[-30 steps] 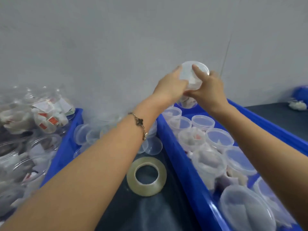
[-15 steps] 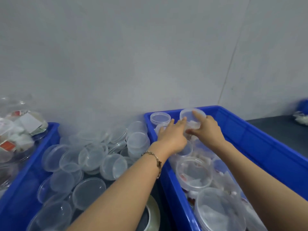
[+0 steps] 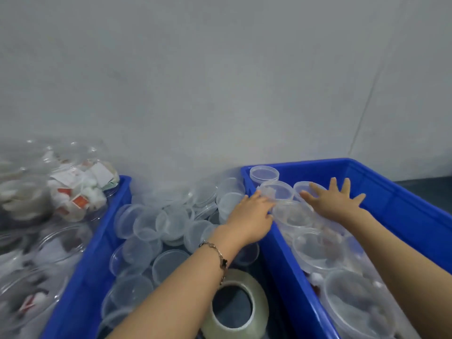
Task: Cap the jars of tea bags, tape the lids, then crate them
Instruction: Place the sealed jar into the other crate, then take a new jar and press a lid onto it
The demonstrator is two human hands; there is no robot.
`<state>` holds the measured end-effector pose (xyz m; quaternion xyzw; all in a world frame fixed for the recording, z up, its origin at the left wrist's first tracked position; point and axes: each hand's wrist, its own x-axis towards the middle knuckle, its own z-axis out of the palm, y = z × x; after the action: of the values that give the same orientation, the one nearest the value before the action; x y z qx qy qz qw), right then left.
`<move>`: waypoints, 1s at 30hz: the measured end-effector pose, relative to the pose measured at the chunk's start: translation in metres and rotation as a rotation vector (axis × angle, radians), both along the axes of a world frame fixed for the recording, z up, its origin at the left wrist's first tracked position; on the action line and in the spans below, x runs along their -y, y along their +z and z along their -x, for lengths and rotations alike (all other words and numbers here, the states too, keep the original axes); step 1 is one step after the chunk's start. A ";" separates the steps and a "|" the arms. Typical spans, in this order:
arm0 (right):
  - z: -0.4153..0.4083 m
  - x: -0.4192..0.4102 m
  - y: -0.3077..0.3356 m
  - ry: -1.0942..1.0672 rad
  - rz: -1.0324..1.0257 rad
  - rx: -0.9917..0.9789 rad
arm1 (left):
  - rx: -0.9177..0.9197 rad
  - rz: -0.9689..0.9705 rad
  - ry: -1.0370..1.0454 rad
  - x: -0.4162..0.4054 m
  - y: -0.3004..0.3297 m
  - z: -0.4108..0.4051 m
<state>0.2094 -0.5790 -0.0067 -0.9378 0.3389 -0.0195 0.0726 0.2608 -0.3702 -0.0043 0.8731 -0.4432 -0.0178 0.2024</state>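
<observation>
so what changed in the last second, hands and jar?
The capped jar that both hands held up against the wall went down into the right crate and was let go. The right hand now hovers spread open; the left hand rests at the crate's near wall. The tape roll and loose lids stayed put.

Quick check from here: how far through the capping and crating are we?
Done: several capped jars already sit in the right blue crate. In hand: nothing gripped; left hand rests at the crate's edge, right hand spread open over the jars. Left: filled jars in the left crate, loose lids, tape roll.
</observation>
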 end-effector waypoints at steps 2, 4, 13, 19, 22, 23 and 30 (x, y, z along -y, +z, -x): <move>-0.003 -0.027 0.008 0.041 0.035 0.128 | 0.039 -0.010 0.045 -0.022 0.006 0.000; -0.007 -0.068 0.016 0.157 0.029 0.204 | 0.070 -0.013 0.110 -0.044 0.013 0.002; 0.002 -0.241 0.013 0.747 -0.123 0.213 | 0.015 -0.349 0.497 -0.135 0.022 0.047; 0.045 -0.306 -0.033 0.904 -0.179 0.148 | -0.019 -0.381 0.689 -0.192 -0.019 0.105; 0.075 -0.326 -0.076 0.852 -0.180 0.058 | -0.020 -0.422 0.727 -0.208 -0.061 0.137; 0.084 -0.329 -0.092 0.829 -0.173 0.033 | -0.029 -0.440 0.727 -0.211 -0.074 0.145; 0.133 -0.334 -0.135 0.786 0.146 0.145 | 0.065 -0.218 0.682 -0.224 -0.123 0.194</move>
<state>0.0765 -0.2448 -0.1413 -0.9948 -0.0535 -0.0804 0.0312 0.0666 -0.1464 -0.1269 0.9873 -0.1283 0.0313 0.0880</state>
